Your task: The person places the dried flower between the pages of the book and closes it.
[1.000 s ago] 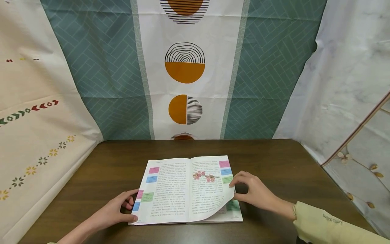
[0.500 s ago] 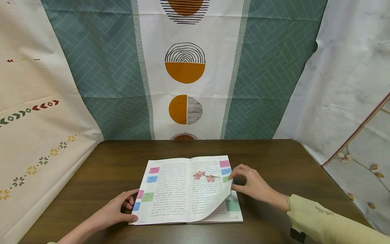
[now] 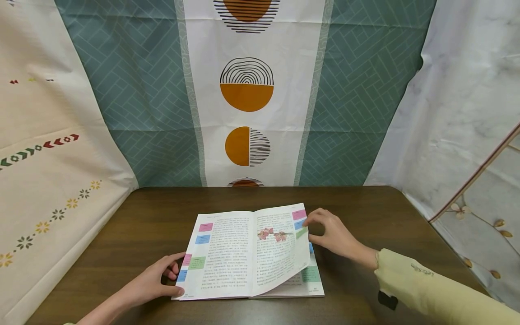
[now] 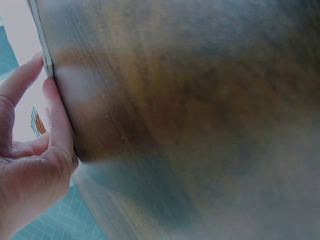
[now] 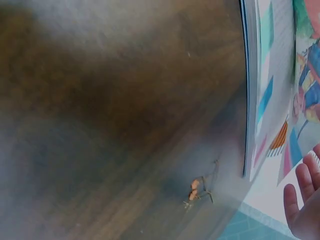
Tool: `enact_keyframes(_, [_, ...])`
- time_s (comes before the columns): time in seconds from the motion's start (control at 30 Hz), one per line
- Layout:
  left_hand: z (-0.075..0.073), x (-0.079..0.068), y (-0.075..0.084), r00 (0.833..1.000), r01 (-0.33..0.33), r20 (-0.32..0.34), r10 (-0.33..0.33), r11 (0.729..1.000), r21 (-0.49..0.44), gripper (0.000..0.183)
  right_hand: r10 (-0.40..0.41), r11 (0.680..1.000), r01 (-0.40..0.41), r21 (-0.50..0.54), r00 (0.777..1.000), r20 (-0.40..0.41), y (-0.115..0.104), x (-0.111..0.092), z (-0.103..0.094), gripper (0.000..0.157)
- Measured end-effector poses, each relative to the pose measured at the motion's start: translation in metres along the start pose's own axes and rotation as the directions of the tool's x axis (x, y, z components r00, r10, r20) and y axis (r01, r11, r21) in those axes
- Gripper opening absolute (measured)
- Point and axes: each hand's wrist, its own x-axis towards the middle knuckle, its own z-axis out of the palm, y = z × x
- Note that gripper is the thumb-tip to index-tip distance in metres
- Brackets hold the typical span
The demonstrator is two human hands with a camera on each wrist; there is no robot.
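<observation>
An open book (image 3: 227,253) with printed text and pink, blue and green side boxes lies on the brown table. My left hand (image 3: 150,280) grips its left edge, the thumb over the lower left corner. In the left wrist view, thumb and finger of that hand (image 4: 40,160) pinch the book's edge (image 4: 46,45). My right hand (image 3: 335,234) pinches the right edge of a page (image 3: 280,264) with pink flowers, which is lifted and curved. Beneath it, part of another page (image 3: 310,274) shows. In the right wrist view, a coloured picture (image 5: 309,80) covers the lifted page's underside.
The dark wooden table (image 3: 162,203) extends around the book. Behind it hangs a green and white patterned curtain (image 3: 252,117). Cream cloth (image 3: 53,189) hangs at the left and a marbled, flowered cloth (image 3: 451,135) at the right.
My right hand has slid up along the page's right edge, away from the lower corner. The page now stands higher at its right side. My left hand has stayed put.
</observation>
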Motion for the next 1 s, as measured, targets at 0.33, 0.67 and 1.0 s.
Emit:
enact_keyframes(0.33, [0.0,-0.002,0.0,1.0,-0.012,-0.001,0.012,1.0,0.0,0.091,-0.026,1.0,0.025,-0.014,0.999,-0.034,0.002,0.011,-0.003,0.028])
enact_keyframes(0.67, [0.001,-0.001,-0.001,1.0,0.003,-0.002,-0.003,1.0,0.005,0.09,-0.076,0.997,0.075,-0.022,0.995,-0.065,0.001,0.023,-0.008,0.028])
enact_keyframes(1.0, [0.0,0.0,0.0,1.0,0.008,-0.005,-0.008,1.0,0.007,0.09,-0.096,0.994,0.099,0.036,0.992,-0.079,-0.013,0.04,-0.012,0.031])
